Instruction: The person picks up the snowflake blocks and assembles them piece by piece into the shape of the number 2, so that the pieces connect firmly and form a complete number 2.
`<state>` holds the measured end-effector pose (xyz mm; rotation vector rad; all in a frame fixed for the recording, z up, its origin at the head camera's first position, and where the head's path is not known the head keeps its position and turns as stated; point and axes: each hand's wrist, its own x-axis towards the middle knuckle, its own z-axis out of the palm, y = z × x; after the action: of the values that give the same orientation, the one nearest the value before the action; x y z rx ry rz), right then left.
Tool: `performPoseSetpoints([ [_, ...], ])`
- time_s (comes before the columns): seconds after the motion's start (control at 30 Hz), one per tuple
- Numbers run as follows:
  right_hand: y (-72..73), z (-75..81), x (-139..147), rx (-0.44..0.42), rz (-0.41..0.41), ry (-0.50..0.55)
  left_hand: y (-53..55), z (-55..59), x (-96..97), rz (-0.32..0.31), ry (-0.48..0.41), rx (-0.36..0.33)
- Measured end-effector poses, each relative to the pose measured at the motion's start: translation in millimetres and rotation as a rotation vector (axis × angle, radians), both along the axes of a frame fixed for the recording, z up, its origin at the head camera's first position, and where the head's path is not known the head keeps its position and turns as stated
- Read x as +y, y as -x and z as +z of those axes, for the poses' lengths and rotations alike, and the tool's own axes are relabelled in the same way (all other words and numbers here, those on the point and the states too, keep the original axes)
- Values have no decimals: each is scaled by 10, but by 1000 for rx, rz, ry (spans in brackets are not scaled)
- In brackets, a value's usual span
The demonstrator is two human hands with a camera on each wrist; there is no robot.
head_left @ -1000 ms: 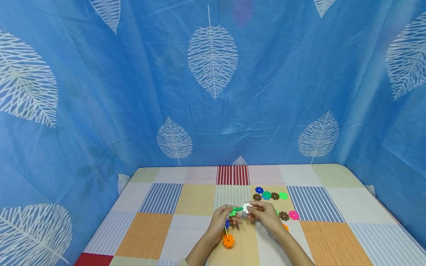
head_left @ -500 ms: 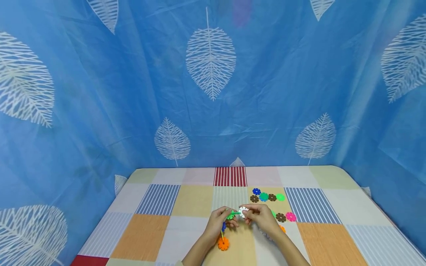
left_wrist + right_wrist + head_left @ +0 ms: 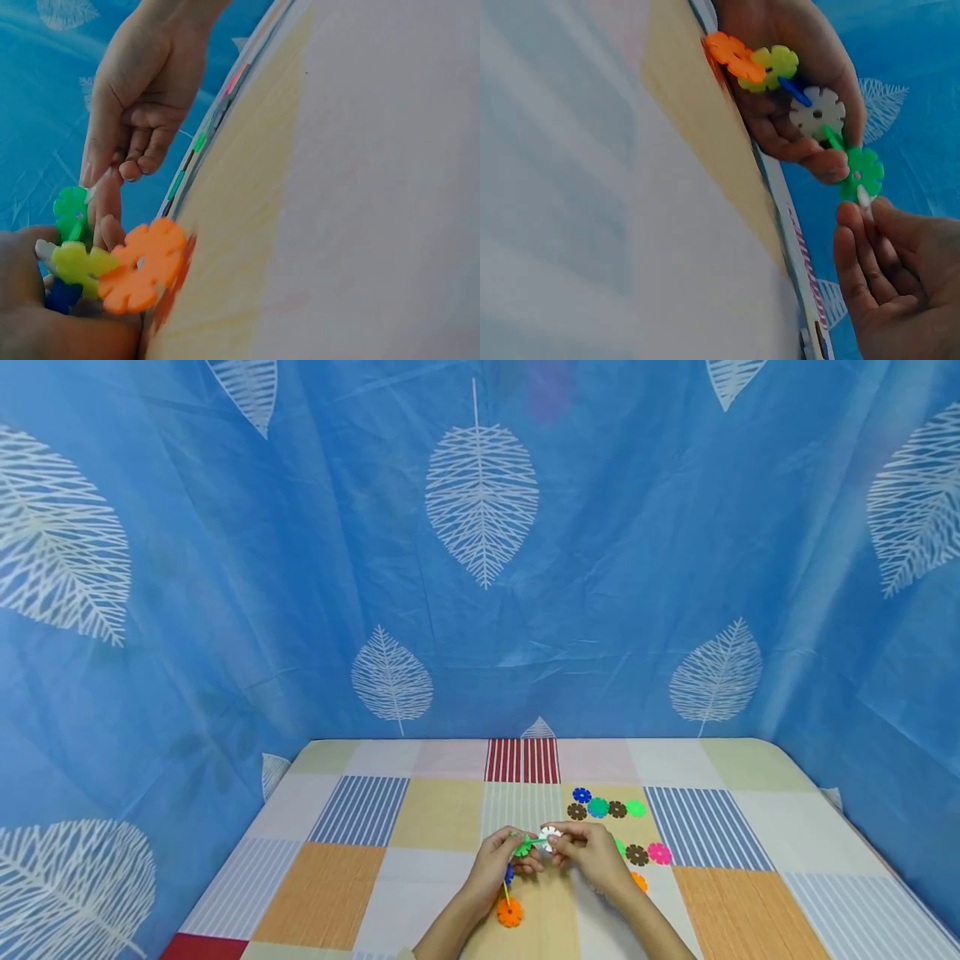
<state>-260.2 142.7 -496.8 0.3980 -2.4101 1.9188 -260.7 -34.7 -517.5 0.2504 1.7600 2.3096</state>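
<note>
Both hands hold a chain of notched, snowflake-shaped plastic discs in front of me. My left hand [image 3: 491, 868] pinches it near a green disc [image 3: 522, 846]. My right hand [image 3: 597, 860] pinches a white disc [image 3: 549, 835] by its edge, with the disc's other side against the green one. From the left hand hang a grey-white disc [image 3: 817, 114], a blue disc [image 3: 795, 91], a yellow disc [image 3: 776, 64] and, at the low end, an orange disc [image 3: 509, 912]. The orange disc is close over the cloth in the left wrist view.
Loose discs lie on the patchwork tablecloth [image 3: 420, 877] beyond and beside my right hand. Among them are a blue disc [image 3: 582, 795], a brown disc [image 3: 637, 855] and a pink disc [image 3: 660, 853]. A blue leaf-print curtain [image 3: 600, 610] stands behind the table.
My right hand has brought the white disc slightly left and lower, closer to my left hand. Both hands keep their hold, and the chain still hangs from the left.
</note>
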Motion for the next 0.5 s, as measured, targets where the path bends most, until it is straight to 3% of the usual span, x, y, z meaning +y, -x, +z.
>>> performPoseSetpoints([
  [0.07,34,-18,26,93,-66,-111,1,9,10,14,-41,-17],
  [0.2,86,-82,70,276,-208,-460,19,6,3,51,-186,-68],
  [0.3,92,-140,90,317,-180,-661,31,-10,-17,66,-281,-108],
  [0.4,85,-161,90,332,-169,-684,38,-28,-33,70,-329,-129],
  [0.5,85,-170,99,377,-219,-647,43,-42,-25,64,-330,-120],
])
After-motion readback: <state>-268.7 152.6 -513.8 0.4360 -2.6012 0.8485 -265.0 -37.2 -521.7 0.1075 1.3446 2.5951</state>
